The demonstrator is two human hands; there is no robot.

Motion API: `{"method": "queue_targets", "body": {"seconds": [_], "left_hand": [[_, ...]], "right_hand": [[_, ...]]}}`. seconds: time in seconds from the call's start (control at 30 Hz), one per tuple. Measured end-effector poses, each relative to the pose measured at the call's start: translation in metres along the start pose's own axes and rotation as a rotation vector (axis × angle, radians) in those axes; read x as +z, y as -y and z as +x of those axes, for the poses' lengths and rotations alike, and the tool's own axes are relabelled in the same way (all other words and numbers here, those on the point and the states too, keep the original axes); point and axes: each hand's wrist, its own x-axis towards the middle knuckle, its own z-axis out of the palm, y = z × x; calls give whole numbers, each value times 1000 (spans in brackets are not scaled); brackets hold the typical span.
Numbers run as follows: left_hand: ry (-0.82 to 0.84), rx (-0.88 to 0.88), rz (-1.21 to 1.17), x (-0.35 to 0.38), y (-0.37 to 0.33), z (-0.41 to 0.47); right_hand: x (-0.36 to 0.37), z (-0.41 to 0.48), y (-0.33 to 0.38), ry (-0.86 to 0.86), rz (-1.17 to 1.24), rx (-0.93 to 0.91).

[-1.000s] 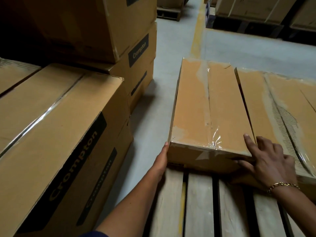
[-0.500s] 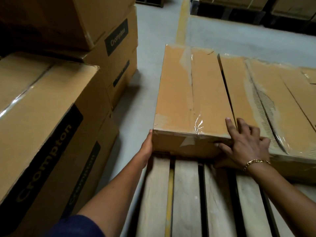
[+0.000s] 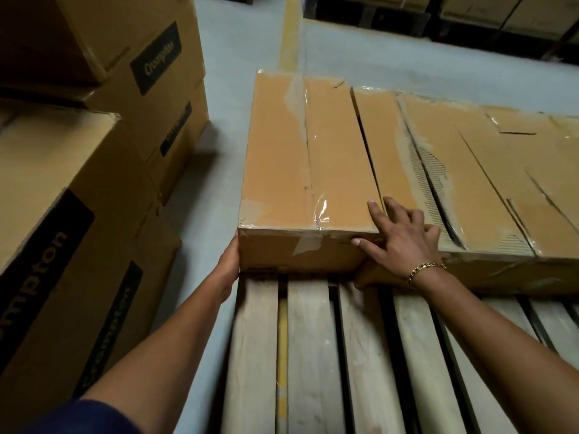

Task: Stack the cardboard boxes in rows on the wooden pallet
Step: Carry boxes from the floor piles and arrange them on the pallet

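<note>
- noted almost no change over the last second: same two holds on the end cardboard box (image 3: 310, 170), same seat on the wooden pallet (image 3: 313, 355); only the view drawn nearer and tilted.
- seen at centre frame, at the left end of the back row, long side running away up the frame, near face down on the slats.
- found the left hand (image 3: 228, 267) flat against the box's left side at the near lower corner, fingers straight, pressing rather than clasping.
- found the right hand (image 3: 404, 239) spread over the near right top corner: index finger straight on the lid, other fingers lapping onto the neighbouring box (image 3: 470, 189), thumb on the near face; open and steadying, no grip closed round anything.
- judged as final nudging: box already down, being squared to the row, not carried.
- still a thin dark gap along the right side against the neighbour; probably calls for a push toward frame right to close it.
- left side about level with the pallet's left edge; cannot tell any overhang from here.
- open room: bare slats across the lower frame, seemingly enough for a next row in front.
- left of the pallet, a strip of grey floor (image 3: 219, 145), then the crompton-marked box stack (image 3: 62, 214) at left frame; narrow aisle for the left elbow.
- upper frame: yellow floor line (image 3: 289, 36) and more loaded pallets (image 3: 470, 10), well apart.
</note>
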Motion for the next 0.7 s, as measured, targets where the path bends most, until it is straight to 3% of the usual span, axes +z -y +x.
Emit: {"method": "queue_targets", "body": {"seconds": [0.7], "left_hand": [[-2,7,-1,-3,12,-11]], "right_hand": [[-2,-25,2,-25,-36,-45]]}}
